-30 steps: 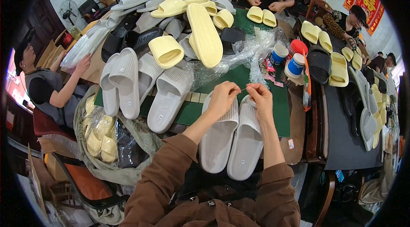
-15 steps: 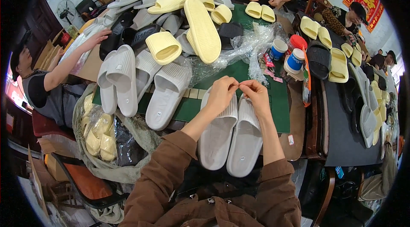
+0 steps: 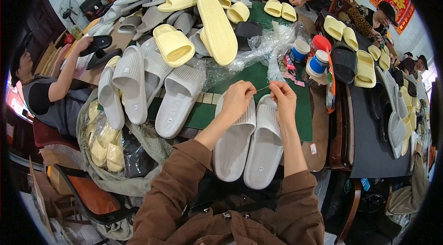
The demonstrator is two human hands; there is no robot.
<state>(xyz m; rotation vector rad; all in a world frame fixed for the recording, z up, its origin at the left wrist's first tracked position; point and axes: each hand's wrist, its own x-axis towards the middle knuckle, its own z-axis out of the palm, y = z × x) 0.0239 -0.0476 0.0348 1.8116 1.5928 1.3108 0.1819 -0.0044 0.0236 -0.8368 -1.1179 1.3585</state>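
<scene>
Both grips pinched narrow: left hand (image 3: 237, 97) and right hand (image 3: 282, 98) holding thin tie (image 3: 263, 88) taut over grey slipper pair (image 3: 249, 146). Best keep tension even, slippers aligned.

Green table mat (image 3: 249, 76), grey slippers (image 3: 249, 143), yellow slippers (image 3: 217, 28), perhaps plastic bags (image 3: 258, 51)

Ahead of the left hand (image 3: 237, 100) and right hand (image 3: 282, 100), a bare strip of green mat (image 3: 249, 76) gives free passage. Beyond it, crumpled clear plastic bags (image 3: 258, 51) and a heap of yellow and grey slippers (image 3: 184, 37) block the way. To the right, two blue cups (image 3: 309, 58) stand close; to the left, grey slippers (image 3: 177, 100) crowd the mat's edge.
</scene>
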